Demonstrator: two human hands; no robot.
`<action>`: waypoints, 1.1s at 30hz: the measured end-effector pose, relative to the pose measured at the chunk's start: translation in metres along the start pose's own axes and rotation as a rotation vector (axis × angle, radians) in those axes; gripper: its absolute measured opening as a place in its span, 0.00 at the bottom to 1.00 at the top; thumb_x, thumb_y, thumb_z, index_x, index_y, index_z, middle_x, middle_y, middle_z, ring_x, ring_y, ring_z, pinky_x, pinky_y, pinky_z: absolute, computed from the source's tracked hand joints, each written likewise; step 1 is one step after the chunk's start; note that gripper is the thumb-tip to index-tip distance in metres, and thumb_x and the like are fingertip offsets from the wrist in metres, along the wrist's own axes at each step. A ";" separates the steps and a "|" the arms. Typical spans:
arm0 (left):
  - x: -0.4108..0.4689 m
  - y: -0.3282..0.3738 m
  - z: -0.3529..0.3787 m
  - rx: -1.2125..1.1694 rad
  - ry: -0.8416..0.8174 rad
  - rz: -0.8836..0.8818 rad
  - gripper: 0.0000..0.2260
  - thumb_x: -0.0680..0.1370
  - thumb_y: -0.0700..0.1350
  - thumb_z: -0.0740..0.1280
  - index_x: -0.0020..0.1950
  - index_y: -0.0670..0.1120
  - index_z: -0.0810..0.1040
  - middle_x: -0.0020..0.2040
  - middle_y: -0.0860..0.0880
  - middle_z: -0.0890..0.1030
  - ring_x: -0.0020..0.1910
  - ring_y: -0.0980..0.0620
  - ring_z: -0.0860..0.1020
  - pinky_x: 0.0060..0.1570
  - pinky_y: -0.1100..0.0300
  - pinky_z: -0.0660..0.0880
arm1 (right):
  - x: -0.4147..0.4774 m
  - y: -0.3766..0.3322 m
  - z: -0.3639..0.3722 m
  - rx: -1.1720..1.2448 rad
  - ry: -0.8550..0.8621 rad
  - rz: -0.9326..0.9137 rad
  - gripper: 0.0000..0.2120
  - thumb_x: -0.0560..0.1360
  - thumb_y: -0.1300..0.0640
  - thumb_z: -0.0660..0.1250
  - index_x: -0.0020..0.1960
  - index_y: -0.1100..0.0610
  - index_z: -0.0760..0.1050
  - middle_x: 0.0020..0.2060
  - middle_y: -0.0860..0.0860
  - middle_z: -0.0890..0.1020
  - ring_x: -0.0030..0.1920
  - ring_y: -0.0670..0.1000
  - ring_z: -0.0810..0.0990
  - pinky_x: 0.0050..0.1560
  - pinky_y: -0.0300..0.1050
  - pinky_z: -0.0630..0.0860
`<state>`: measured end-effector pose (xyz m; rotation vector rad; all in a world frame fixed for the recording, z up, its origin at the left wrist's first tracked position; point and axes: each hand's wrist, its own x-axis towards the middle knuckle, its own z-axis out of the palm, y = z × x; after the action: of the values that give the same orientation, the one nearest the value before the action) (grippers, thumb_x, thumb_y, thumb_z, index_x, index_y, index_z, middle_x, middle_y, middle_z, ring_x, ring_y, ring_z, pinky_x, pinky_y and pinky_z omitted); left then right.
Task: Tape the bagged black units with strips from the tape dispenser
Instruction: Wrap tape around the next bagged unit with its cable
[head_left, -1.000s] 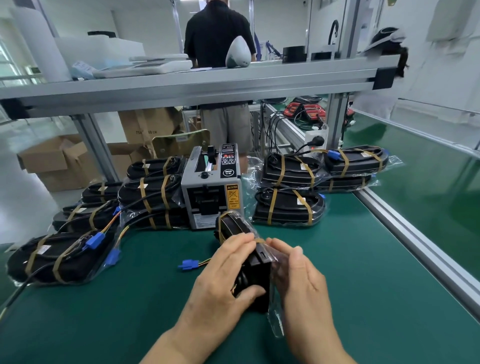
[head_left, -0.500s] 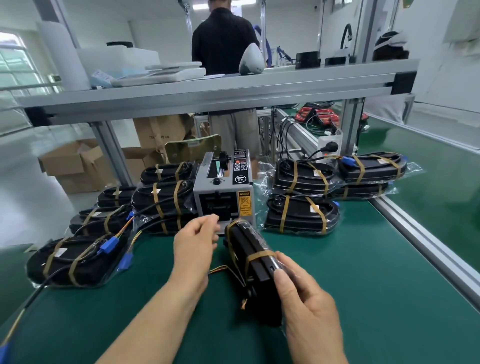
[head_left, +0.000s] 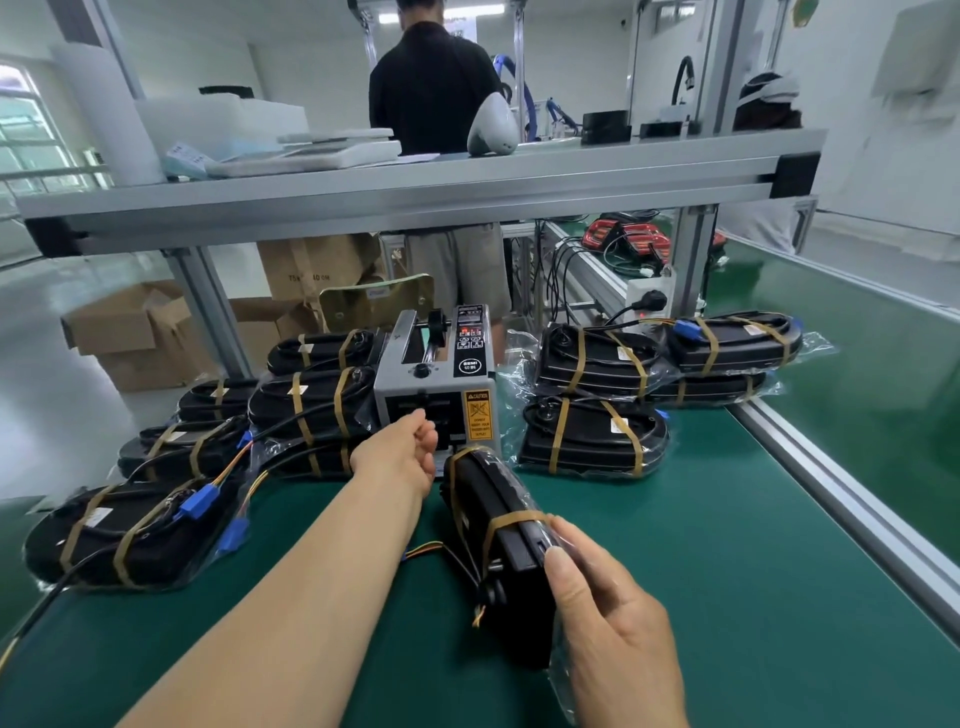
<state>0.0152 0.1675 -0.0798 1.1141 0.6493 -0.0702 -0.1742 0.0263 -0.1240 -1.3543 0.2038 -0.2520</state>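
A bagged black unit (head_left: 501, 525) lies on the green mat in front of me, with two brown tape strips round it and thin wires trailing from its left side. My right hand (head_left: 610, 618) grips its near end, thumb on top of the bag. My left hand (head_left: 405, 447) is stretched out to the outlet slot of the grey tape dispenser (head_left: 441, 384), its fingers curled at the slot; whether they hold a strip is hidden. Taped bagged units (head_left: 592, 434) lie stacked to the right of the dispenser, and more taped units (head_left: 306, 410) lie to its left.
An aluminium shelf rail (head_left: 415, 192) crosses above the bench. A person in a black shirt (head_left: 431, 88) stands behind it, back turned. A metal rail (head_left: 841, 499) borders the mat on the right. A power strip (head_left: 649, 296) and cardboard boxes (head_left: 135, 332) sit behind.
My left hand has left the unit and reached forward to the dispenser's outlet. My right hand has kept its hold on the unit's near end, and the camera has tilted up.
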 end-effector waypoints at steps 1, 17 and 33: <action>0.000 0.001 0.002 -0.016 0.006 -0.004 0.10 0.80 0.45 0.67 0.39 0.46 0.75 0.27 0.54 0.76 0.21 0.62 0.73 0.22 0.69 0.63 | 0.000 0.000 0.000 0.006 -0.004 0.001 0.12 0.76 0.58 0.70 0.56 0.45 0.83 0.49 0.40 0.86 0.54 0.40 0.84 0.66 0.52 0.75; -0.127 -0.017 -0.052 0.622 -0.684 0.476 0.07 0.68 0.50 0.73 0.36 0.47 0.82 0.35 0.49 0.80 0.35 0.57 0.76 0.38 0.67 0.74 | 0.004 0.011 0.001 0.166 -0.115 0.017 0.20 0.69 0.48 0.75 0.60 0.51 0.82 0.53 0.48 0.86 0.58 0.49 0.84 0.62 0.51 0.78; -0.129 -0.026 -0.050 0.811 -0.602 0.456 0.07 0.68 0.46 0.76 0.35 0.44 0.82 0.37 0.45 0.83 0.38 0.52 0.80 0.49 0.55 0.76 | 0.006 0.018 0.000 0.014 -0.138 -0.066 0.17 0.74 0.44 0.62 0.60 0.41 0.81 0.55 0.43 0.85 0.60 0.44 0.81 0.66 0.54 0.75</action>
<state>-0.1218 0.1645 -0.0476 1.8879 -0.2247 -0.2808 -0.1675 0.0283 -0.1414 -1.3601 0.0420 -0.2133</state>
